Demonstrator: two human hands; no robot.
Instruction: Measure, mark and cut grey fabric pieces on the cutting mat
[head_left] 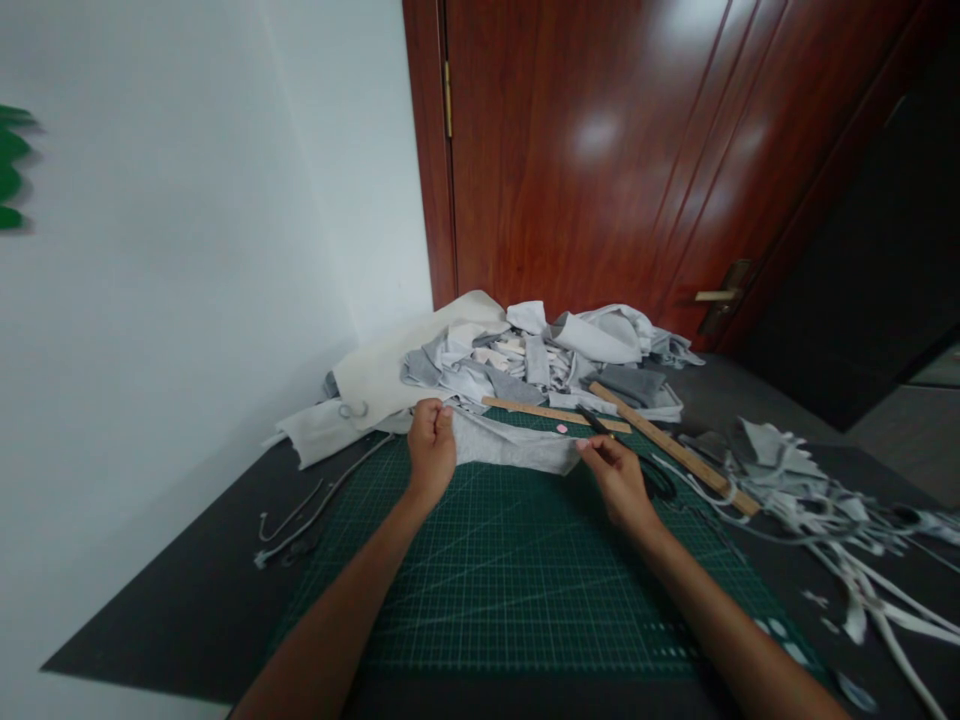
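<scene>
A light grey strip of cloth (514, 446) is stretched between my two hands over the far part of a green cutting mat (510, 570). My left hand (433, 450) is closed on the strip's left end. At the right end, my right hand (616, 475) pinches the cloth's corner between thumb and finger. Just beyond the strip lie a small pink piece (562, 429) and a thin wooden ruler (555, 412). Dark-handled scissors (656, 480) lie beside my right hand, partly hidden by it.
Grey and white fabric (525, 360) is heaped at the back against a wooden door (555, 180). A longer wooden ruler (675, 450) lies slanted at the right. Beyond it are tangled scraps (795, 480). Cords (322, 505) lie left of the mat, near a white wall.
</scene>
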